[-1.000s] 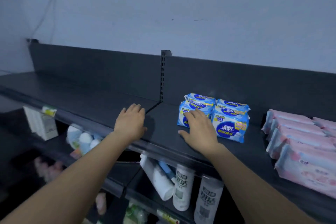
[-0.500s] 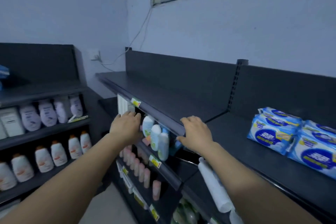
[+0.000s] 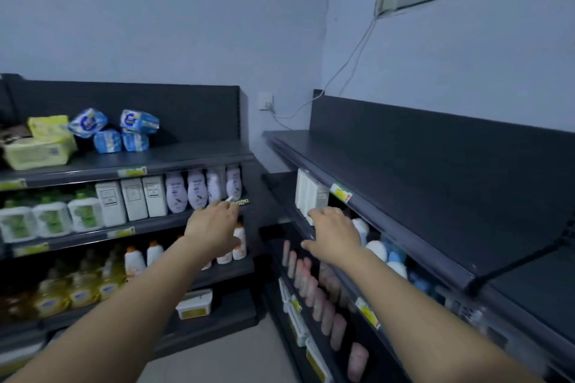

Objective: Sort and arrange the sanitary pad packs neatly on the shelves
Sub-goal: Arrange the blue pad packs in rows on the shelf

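Jumbled blue pad packs (image 3: 115,130) atop left shelf (image 3: 186,154)

Two dark shelf units meet at the corner of the room. On the left unit's top shelf (image 3: 186,154) sit four blue sanitary pad packs (image 3: 113,130), two lying tilted on top of two standing ones, with yellow packs (image 3: 40,146) just beside them at the left end. The shelf below carries green-labelled tubs (image 3: 49,218), white boxes (image 3: 133,199) and pale lilac bottles (image 3: 202,186) in a row. Lower still stand white bottles with orange caps (image 3: 135,260) and yellow bottles (image 3: 81,289). The right unit's top shelf (image 3: 404,183) is bare; under it stand white cartons (image 3: 311,196), and pink bottles (image 3: 320,298) line a lower shelf.
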Demonstrator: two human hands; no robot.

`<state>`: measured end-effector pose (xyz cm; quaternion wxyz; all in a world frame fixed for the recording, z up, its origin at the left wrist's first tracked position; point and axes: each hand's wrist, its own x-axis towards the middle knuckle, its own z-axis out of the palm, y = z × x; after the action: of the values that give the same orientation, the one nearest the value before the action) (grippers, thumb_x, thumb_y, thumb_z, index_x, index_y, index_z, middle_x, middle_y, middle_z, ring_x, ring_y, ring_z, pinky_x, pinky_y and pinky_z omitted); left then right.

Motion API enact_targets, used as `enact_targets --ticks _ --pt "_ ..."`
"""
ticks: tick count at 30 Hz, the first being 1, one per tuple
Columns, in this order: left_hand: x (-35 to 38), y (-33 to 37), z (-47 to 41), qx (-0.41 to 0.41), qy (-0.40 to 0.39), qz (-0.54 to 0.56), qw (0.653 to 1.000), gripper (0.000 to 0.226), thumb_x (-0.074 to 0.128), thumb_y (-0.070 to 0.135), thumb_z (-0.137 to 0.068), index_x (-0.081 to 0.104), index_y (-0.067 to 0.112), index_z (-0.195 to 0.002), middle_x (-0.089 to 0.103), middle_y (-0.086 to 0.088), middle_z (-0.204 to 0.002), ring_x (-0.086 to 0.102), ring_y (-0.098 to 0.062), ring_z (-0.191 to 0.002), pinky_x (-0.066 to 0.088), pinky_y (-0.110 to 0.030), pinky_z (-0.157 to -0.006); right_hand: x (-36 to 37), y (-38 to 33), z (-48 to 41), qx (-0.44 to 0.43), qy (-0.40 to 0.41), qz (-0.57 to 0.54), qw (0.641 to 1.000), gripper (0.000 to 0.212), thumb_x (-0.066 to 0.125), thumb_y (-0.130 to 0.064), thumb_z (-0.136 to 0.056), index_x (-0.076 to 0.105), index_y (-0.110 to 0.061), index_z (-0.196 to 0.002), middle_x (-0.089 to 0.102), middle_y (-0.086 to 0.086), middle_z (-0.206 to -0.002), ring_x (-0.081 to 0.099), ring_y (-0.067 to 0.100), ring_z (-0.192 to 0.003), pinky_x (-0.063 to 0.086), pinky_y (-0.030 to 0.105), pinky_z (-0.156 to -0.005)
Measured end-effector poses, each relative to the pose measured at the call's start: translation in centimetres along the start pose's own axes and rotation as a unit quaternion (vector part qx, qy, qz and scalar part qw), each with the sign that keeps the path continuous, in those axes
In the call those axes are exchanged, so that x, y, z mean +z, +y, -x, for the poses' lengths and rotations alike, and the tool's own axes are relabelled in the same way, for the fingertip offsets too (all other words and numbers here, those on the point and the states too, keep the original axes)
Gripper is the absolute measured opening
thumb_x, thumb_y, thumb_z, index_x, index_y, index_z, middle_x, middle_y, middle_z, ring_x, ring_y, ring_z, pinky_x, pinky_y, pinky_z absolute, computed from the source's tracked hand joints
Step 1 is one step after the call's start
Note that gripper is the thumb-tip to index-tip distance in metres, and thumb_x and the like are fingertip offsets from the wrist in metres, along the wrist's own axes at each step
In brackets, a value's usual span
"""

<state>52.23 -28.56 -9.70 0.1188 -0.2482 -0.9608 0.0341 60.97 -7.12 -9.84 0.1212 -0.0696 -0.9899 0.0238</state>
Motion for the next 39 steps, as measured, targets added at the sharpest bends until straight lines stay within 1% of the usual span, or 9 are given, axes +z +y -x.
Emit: enact_targets --ticks 4,7,12,17,24,29,34,37,39 --pt "1.4 -5.7 -1.5 -0.03 -0.005 -0.008 1.0 0.063 0.062 0.048 -0.086 0.04 0.017 -0.137 0.048 -0.003 -0.135 0.042 -0.023 -0.127 0.041 -0.038 -0.098 1.6 -4.7 -4.8 -0.028 -0.005 -0.005 1.0 0.058 0.062 -0.047 -0.087 0.043 -0.017 -0.133 0.047 0.008 -0.133 0.039 0.027 -0.128 0.038 0.039 -0.102" --pt "2.2 -9.9 -2.6 -0.045 -0.005 -0.015 0.999 0.059 0.062 0.048 -0.086 0.043 0.017 -0.133 0.049 -0.003 -0.134 0.043 -0.022 -0.126 0.041 -0.037 -0.098 2.7 -8.2 -8.1 -0.043 -0.004 -0.011 0.999 0.059 0.062 -0.046 -0.087 0.042 -0.017 -0.134 0.046 0.007 -0.133 0.038 0.027 -0.128 0.037 0.038 -0.101" --pt "3.3 -16.0 -3.8 -0.078 -0.01 -0.025 0.997 0.064 0.063 0.048 -0.086 0.041 0.017 -0.137 0.048 -0.002 -0.136 0.042 -0.022 -0.129 0.041 -0.037 -0.102 4.2 -13.4 -12.9 -0.067 -0.004 -0.027 0.997 0.061 0.063 -0.046 -0.086 0.042 -0.018 -0.136 0.046 0.007 -0.134 0.038 0.026 -0.128 0.038 0.038 -0.1" --pt "4.0 -20.9 -4.4 -0.114 -0.013 -0.027 0.993 0.059 0.064 0.046 -0.085 0.044 0.017 -0.132 0.05 -0.001 -0.133 0.043 -0.021 -0.126 0.042 -0.036 -0.099 5.4 -17.6 -16.9 -0.093 -0.006 -0.031 0.995 0.058 0.065 -0.047 -0.084 0.046 -0.018 -0.13 0.049 0.007 -0.131 0.041 0.026 -0.124 0.039 0.039 -0.099" --pt "5.1 -26.3 -7.1 -0.156 -0.008 -0.027 0.987 0.063 0.064 0.045 -0.085 0.042 0.016 -0.137 0.048 -0.003 -0.136 0.042 -0.022 -0.129 0.042 -0.037 -0.101 6.8 -22.0 -23.3 -0.13 -0.013 -0.035 0.991 0.058 0.065 -0.046 -0.085 0.045 -0.018 -0.132 0.047 0.007 -0.133 0.039 0.027 -0.127 0.039 0.039 -0.101" --pt "5.7 -29.7 -10.5 -0.183 -0.009 -0.037 0.982 0.056 0.064 0.045 -0.085 0.046 0.017 -0.129 0.051 -0.002 -0.13 0.044 -0.021 -0.125 0.041 -0.036 -0.097 7.8 -24.5 -29.2 -0.164 -0.013 -0.041 0.986 0.058 0.065 -0.043 -0.085 0.044 -0.017 -0.133 0.046 0.008 -0.134 0.038 0.027 -0.128 0.038 0.039 -0.101" --pt "6.1 -33.5 -15.0 -0.21 -0.004 -0.055 0.976 0.058 0.063 0.047 -0.086 0.045 0.018 -0.132 0.049 -0.002 -0.136 0.042 -0.021 -0.129 0.039 -0.036 -0.101 8.6 -26.8 -35.9 -0.196 -0.008 -0.047 0.979 0.062 0.063 -0.043 -0.087 0.041 -0.017 -0.138 0.043 0.007 -0.138 0.036 0.027 -0.131 0.036 0.038 -0.101" --pt "6.2 -35.5 -17.7 -0.228 0.0 -0.06 0.972 0.062 0.062 0.047 -0.087 0.042 0.016 -0.137 0.047 -0.003 -0.138 0.04 -0.021 -0.131 0.038 -0.036 -0.104 9.0 -28.0 -40.0 -0.216 -0.004 -0.044 0.975 0.061 0.062 -0.044 -0.088 0.041 -0.016 -0.138 0.044 0.008 -0.137 0.036 0.027 -0.13 0.037 0.038 -0.1" --pt "6.4 -36.8 -19.4 -0.241 0.0 -0.059 0.969 0.061 0.062 0.047 -0.088 0.042 0.016 -0.136 0.047 -0.003 -0.137 0.041 -0.021 -0.13 0.038 -0.036 -0.103 9.2 -28.8 -42.6 -0.225 0.0 -0.045 0.973 0.06 0.063 -0.044 -0.087 0.042 -0.016 -0.136 0.045 0.007 -0.136 0.037 0.027 -0.129 0.037 0.038 -0.1"
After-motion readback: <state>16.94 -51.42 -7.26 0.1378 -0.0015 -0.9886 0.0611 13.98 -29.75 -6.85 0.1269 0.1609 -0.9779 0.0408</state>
